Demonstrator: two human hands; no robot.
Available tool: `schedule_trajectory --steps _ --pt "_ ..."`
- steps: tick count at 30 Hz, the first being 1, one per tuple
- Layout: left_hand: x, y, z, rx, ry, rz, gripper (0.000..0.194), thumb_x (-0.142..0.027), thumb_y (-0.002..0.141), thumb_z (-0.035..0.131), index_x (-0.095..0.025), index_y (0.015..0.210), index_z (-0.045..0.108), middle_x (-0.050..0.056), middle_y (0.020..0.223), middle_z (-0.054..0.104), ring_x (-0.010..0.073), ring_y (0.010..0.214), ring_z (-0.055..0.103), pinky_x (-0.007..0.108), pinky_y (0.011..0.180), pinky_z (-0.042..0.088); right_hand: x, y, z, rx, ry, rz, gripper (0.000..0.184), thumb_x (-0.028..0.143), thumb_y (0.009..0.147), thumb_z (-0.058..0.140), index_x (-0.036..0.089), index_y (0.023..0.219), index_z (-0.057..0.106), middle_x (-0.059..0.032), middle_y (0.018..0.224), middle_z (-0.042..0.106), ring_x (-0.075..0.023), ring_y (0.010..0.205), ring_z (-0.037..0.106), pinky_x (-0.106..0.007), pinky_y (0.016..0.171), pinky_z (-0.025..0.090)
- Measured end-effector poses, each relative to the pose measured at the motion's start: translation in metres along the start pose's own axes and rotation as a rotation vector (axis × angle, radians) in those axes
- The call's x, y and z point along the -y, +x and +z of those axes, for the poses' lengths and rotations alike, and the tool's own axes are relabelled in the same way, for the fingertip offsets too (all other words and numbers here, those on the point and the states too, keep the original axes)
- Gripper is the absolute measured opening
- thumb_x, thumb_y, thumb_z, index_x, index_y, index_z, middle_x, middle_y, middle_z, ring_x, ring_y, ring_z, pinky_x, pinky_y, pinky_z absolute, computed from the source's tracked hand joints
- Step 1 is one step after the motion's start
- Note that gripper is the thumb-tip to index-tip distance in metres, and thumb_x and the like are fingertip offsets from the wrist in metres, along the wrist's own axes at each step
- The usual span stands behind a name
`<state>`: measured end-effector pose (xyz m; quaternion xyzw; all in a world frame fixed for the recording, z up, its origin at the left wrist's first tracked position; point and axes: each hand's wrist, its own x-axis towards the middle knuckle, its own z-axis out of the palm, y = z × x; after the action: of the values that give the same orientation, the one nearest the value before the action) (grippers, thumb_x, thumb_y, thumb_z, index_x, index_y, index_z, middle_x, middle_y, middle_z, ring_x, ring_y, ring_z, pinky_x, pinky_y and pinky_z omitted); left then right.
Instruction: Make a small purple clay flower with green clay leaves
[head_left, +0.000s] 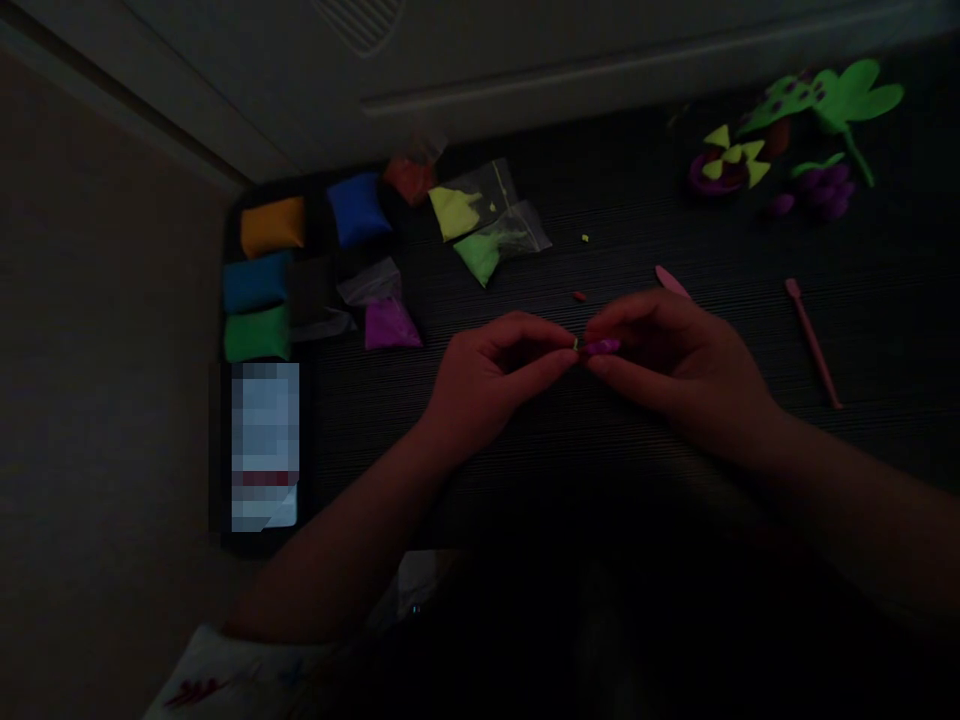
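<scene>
Near the middle of the dark table, my left hand (499, 375) and my right hand (675, 365) meet fingertip to fingertip. Between my right thumb and fingers is a small purple clay piece (602, 346). My left thumb and forefinger pinch a tiny yellow-green clay bit (576, 343) with a dark reddish part beside it. Whether the two pieces are joined is too dim to tell. A pink modelling knife (671, 281) lies partly behind my right hand. Just beyond my fingertips are a red clay crumb (579, 296) and a yellow one.
Several clay packets lie at the left, including orange (272, 226), blue (358, 209) and purple (391, 322). A lit phone (264, 445) sits at the left edge. At far right are purple clay grapes (821, 190), a green clay leaf shape (855, 98) and a pink tool (814, 343).
</scene>
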<state>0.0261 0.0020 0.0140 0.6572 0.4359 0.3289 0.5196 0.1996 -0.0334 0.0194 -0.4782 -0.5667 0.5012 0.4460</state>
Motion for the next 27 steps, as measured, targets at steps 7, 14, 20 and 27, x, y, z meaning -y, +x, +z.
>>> schedule_trajectory --steps 7,14,20,27 --pt "-0.0012 0.0001 0.0013 -0.015 0.016 -0.017 0.016 -0.032 0.069 0.065 -0.019 0.078 0.066 -0.001 0.078 0.065 0.0115 0.071 0.059 0.022 0.065 0.045 -0.0029 0.0005 0.0020 -0.018 -0.036 0.008 0.025 0.023 0.070 0.064 0.024 0.095 0.058 0.0009 0.091 0.060 -0.0137 0.083 0.059 -0.028 0.077 0.050" --pt "-0.0002 -0.0004 0.0021 -0.029 0.058 -0.018 0.018 -0.034 0.069 0.064 -0.019 0.077 0.066 0.000 0.077 0.065 0.0115 0.069 0.058 0.023 0.063 0.045 -0.0015 0.0003 0.0017 -0.036 -0.093 0.009 0.022 0.023 0.072 0.062 0.024 0.094 0.058 0.0004 0.089 0.060 -0.0142 0.082 0.059 -0.029 0.076 0.050" --pt "-0.0005 -0.0002 0.0024 -0.011 0.049 -0.019 0.017 -0.033 0.069 0.064 -0.019 0.077 0.065 0.000 0.076 0.065 0.0117 0.070 0.058 0.023 0.063 0.045 -0.0022 -0.0003 0.0030 -0.058 -0.081 0.004 0.023 0.024 0.071 0.063 0.024 0.094 0.058 0.0011 0.088 0.060 -0.0138 0.081 0.059 -0.029 0.077 0.049" --pt "-0.0002 -0.0007 0.0023 -0.016 0.044 -0.024 0.016 -0.032 0.070 0.064 -0.019 0.078 0.066 -0.001 0.078 0.065 0.0117 0.071 0.059 0.023 0.064 0.045 -0.0017 -0.0002 0.0030 -0.069 -0.097 0.012 0.024 0.026 0.071 0.063 0.025 0.094 0.059 0.0005 0.089 0.061 -0.0150 0.081 0.059 -0.031 0.076 0.051"
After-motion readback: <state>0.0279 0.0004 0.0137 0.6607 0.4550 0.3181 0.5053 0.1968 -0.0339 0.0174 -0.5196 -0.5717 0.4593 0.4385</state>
